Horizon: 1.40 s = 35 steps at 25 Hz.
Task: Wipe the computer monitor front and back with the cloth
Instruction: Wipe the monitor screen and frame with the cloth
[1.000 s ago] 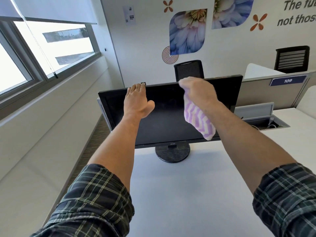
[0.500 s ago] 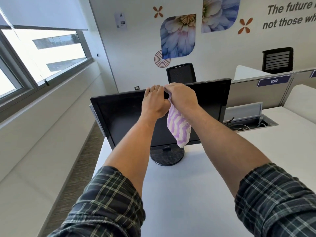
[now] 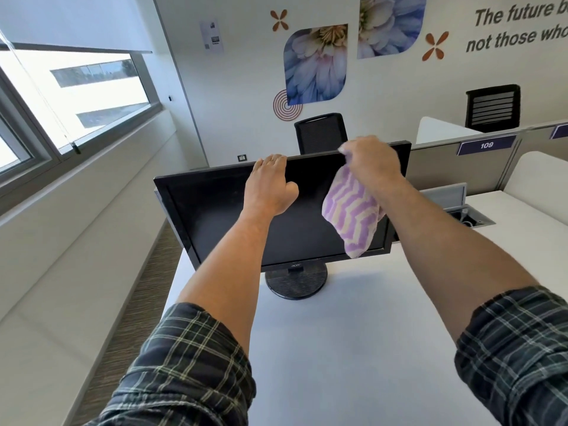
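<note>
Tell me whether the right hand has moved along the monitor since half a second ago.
Yes. The right hand with the cloth has slid along the monitor's top edge toward its right corner, away from the left hand.

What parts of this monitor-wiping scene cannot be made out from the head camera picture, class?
1. Back of the monitor: faces away from the head view.
2. Fingers of the right hand: curled over the top edge, behind the screen.
3. Upper part of the cloth: covered by that hand.
4. Wall lettering: cut off by the right frame edge.
5. Wall notice: too small to read.
</note>
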Each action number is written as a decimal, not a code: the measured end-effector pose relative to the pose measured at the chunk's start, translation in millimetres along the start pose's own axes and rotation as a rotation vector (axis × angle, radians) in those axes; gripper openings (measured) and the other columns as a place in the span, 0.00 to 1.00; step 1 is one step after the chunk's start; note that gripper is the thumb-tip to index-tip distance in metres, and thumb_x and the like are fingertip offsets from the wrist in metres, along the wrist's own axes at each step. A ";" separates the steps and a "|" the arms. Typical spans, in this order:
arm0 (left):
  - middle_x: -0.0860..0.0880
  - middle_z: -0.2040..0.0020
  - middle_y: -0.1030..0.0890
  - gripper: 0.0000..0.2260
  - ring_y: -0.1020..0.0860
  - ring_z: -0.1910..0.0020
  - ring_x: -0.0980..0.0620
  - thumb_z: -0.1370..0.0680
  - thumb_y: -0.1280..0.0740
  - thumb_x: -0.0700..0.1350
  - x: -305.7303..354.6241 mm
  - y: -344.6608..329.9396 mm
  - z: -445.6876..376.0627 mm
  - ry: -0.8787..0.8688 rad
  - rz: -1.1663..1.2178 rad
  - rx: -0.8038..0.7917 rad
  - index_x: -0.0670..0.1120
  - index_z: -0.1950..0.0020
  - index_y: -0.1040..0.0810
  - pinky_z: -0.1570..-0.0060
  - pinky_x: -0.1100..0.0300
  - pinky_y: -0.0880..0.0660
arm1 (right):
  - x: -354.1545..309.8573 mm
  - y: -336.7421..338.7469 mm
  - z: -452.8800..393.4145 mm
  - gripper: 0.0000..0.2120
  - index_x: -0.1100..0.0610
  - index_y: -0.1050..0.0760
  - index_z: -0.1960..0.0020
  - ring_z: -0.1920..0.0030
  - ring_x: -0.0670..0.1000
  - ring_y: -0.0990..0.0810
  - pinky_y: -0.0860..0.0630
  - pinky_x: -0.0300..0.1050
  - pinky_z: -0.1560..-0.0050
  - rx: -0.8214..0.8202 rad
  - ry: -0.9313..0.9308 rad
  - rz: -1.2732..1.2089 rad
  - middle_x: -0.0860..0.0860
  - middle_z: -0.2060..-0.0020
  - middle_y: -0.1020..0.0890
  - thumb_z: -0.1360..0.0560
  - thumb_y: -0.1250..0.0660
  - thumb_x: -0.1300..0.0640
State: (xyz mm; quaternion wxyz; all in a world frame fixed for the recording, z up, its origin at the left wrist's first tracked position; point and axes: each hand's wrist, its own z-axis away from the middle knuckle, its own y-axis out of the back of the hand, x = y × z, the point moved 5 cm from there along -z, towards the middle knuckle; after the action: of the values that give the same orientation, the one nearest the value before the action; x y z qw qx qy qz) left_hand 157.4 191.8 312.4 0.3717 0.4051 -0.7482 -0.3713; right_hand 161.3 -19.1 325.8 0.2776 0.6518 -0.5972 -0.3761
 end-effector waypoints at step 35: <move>0.45 0.21 0.36 0.33 0.42 0.20 0.46 0.26 0.39 0.39 77.8 -41.0 -33.8 -0.194 0.019 -0.202 0.40 0.20 0.39 0.19 0.49 0.52 | 63.5 0.2 -6.0 0.15 0.56 0.18 0.38 0.45 0.60 0.20 0.24 0.53 0.46 0.147 0.181 -0.158 0.55 0.44 0.16 0.21 0.38 0.61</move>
State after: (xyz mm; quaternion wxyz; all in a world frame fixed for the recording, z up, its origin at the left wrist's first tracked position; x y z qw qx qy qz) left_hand 169.2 98.3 312.3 0.3402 0.3207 -0.7432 -0.4787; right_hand 166.3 -82.3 319.2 0.2514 0.7466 -0.5426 -0.2915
